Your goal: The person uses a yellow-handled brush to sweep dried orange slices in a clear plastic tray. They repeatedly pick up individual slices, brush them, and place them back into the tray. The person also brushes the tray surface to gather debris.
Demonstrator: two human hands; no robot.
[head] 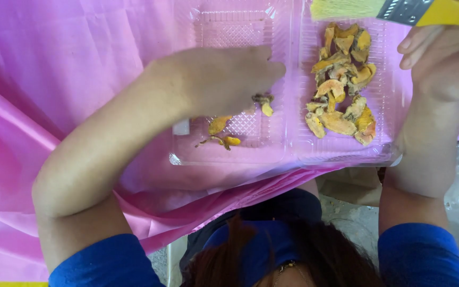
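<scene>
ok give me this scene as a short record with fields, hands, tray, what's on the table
left hand: reaching into the left half of the tray, fingertips by a few slices
right hand: holding a brush over the tray's right edge
tray: clear plastic, opened flat, two halves
slices: yellow-orange dried pieces, most piled in the right half
cloth: pink, under the tray

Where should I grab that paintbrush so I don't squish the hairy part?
Hold the paintbrush by its yellow handle, just behind the metal band, coming from the right. The bristles point left over the clear tray, so the long flat handle is the free end. The right hand is there.
</scene>
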